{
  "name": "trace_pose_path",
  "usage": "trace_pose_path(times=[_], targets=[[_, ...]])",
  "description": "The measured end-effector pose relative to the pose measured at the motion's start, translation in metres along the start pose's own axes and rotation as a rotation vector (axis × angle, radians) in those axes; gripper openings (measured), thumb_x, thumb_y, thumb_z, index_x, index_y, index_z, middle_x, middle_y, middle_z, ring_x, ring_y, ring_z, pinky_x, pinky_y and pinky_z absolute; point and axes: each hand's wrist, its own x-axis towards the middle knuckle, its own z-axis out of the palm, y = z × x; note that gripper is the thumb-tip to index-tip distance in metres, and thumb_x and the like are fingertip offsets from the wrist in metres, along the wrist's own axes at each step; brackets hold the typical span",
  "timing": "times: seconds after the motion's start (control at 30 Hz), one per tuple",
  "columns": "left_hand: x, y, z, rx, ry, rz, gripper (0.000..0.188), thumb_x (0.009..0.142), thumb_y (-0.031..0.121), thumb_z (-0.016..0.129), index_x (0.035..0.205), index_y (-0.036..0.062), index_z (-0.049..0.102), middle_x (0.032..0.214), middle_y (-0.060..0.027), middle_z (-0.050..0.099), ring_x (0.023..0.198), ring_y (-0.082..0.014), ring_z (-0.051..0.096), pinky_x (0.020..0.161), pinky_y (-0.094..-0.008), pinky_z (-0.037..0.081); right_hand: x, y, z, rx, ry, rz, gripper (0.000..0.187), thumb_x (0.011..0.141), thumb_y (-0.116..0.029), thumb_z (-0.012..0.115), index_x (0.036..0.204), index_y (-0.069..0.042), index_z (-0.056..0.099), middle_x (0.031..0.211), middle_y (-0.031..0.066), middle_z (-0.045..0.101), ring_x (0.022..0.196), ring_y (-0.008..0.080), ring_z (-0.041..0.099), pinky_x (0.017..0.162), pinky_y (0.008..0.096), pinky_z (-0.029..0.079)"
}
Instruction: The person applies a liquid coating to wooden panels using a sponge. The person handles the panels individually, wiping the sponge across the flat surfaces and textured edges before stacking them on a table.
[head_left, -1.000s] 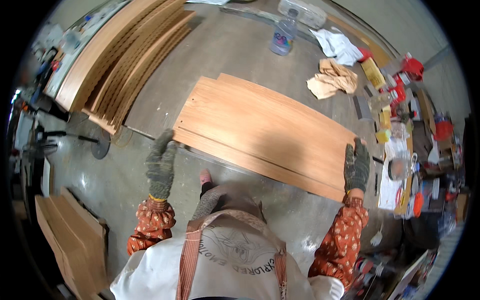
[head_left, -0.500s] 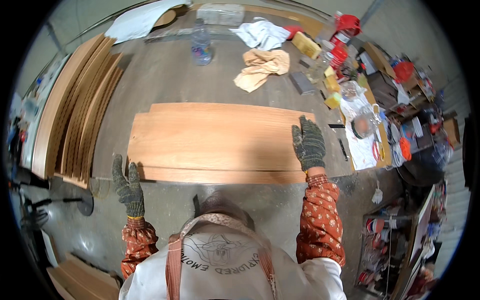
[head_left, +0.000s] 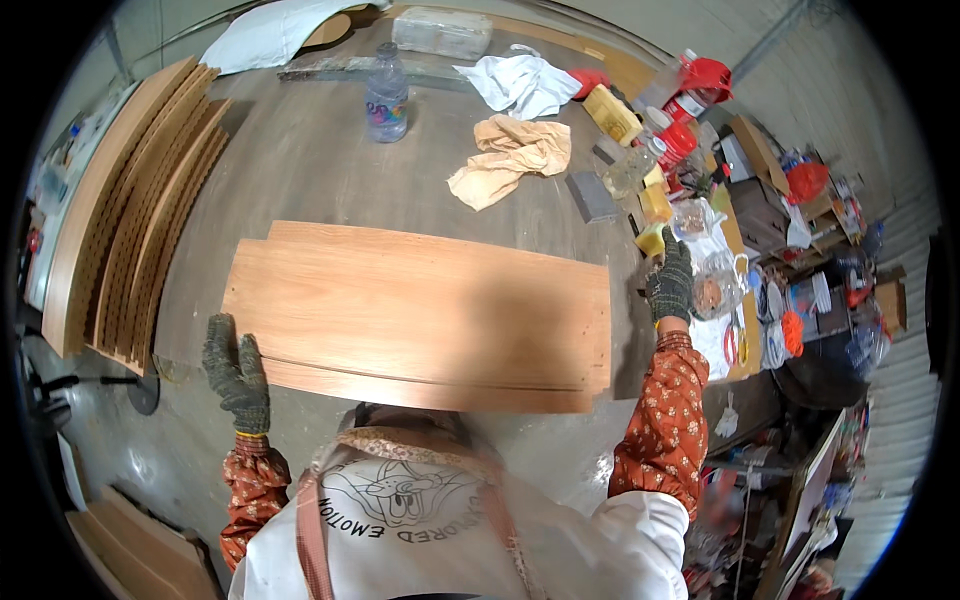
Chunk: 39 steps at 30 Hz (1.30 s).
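Observation:
Wood-grain boards (head_left: 420,310), stacked slightly offset, lie along the near edge of the grey-brown table. My left hand (head_left: 237,372), in a dark knit glove, is at their near left corner, fingers up and thumb apart; whether it touches the wood I cannot tell. Right of the boards, my gloved right hand (head_left: 670,285) reaches forward over the table, fingers stretched out. Just beyond its fingertips sits a yellow sponge (head_left: 651,240). A small dark strip's end (head_left: 641,292) peeks out beside the palm; the rest is hidden under the hand.
More boards with notched edges (head_left: 150,210) stand stacked at the left. Farther back are a water bottle (head_left: 386,100), a tan cloth (head_left: 510,158), a white cloth (head_left: 520,82) and a grey block (head_left: 592,197). Jars, sponges and scissors (head_left: 735,340) crowd the right side.
My right hand has left the boards' right end and moved right, over the spot where dark strips lay. The left hand stays by the near left corner. The whole view has shifted.

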Motion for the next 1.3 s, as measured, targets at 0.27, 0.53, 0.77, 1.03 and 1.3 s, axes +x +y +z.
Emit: trace_pose_path(times=[0.27, 0.53, 0.77, 1.03, 1.3], targets=[[-0.006, -0.031, 0.008, -0.092, 0.237, -0.259, 0.037, 0.083, 0.004, 0.061, 0.118, -0.0029, 0.048, 0.118, -0.0142, 0.053, 0.111, -0.0221, 0.05, 0.094, -0.0327, 0.042, 0.059, 0.033, 0.025, -0.264, -0.234, -0.407, 0.061, 0.073, -0.001, 0.052, 0.129, -0.022, 0.043, 0.134, 0.0183, 0.039, 0.097, 0.0362, 0.056, 0.078, 0.0429, 0.048], [0.034, -0.001, -0.022, 0.235, 0.273, -0.114, 0.037, 0.075, 0.018, 0.067, 0.107, 0.0028, 0.058, 0.109, -0.0161, 0.056, 0.1, -0.0313, 0.053, 0.089, -0.041, 0.041, 0.07, 0.036, 0.006, 0.211, -0.299, -0.369, 0.042, 0.077, -0.011, 0.06, 0.118, -0.007, 0.052, 0.109, 0.0126, 0.057, 0.101, 0.0268, 0.054, 0.087, 0.0359, 0.043], [0.078, 0.037, -0.095, 0.482, -0.277, -0.045, 0.034, 0.08, 0.026, 0.063, 0.105, 0.0029, 0.06, 0.104, -0.0174, 0.058, 0.096, -0.0348, 0.054, 0.085, -0.0399, 0.045, 0.051, -0.208, -0.067, 1.053, -0.059, -0.47, 0.048, 0.078, -0.017, 0.064, 0.122, -0.006, 0.049, 0.112, 0.0108, 0.056, 0.102, 0.0232, 0.054, 0.089, 0.0344, 0.042], [0.235, 0.01, -0.229, 0.473, -0.184, 0.333, 0.024, 0.082, 0.016, 0.064, 0.102, 0.0043, 0.062, 0.101, -0.0114, 0.062, 0.092, -0.0247, 0.06, 0.081, -0.0344, 0.048, 0.024, -0.415, -0.093, 1.347, -0.435, -0.519, 0.052, 0.082, -0.013, 0.064, 0.126, -0.001, 0.039, 0.117, 0.0085, 0.047, 0.107, 0.0189, 0.046, 0.093, 0.0304, 0.038], [0.37, -0.105, -0.31, 0.682, -0.399, 0.004, 0.051, 0.089, 0.038, 0.05, 0.126, 0.0026, 0.046, 0.125, -0.0212, 0.048, 0.116, -0.0343, 0.046, 0.098, -0.0399, 0.036, 0.011, -0.629, -0.107, 1.325, -0.312, -0.715, 0.051, 0.084, -0.022, 0.062, 0.125, -0.001, 0.041, 0.113, 0.0113, 0.052, 0.102, 0.0195, 0.052, 0.085, 0.0302, 0.044]])
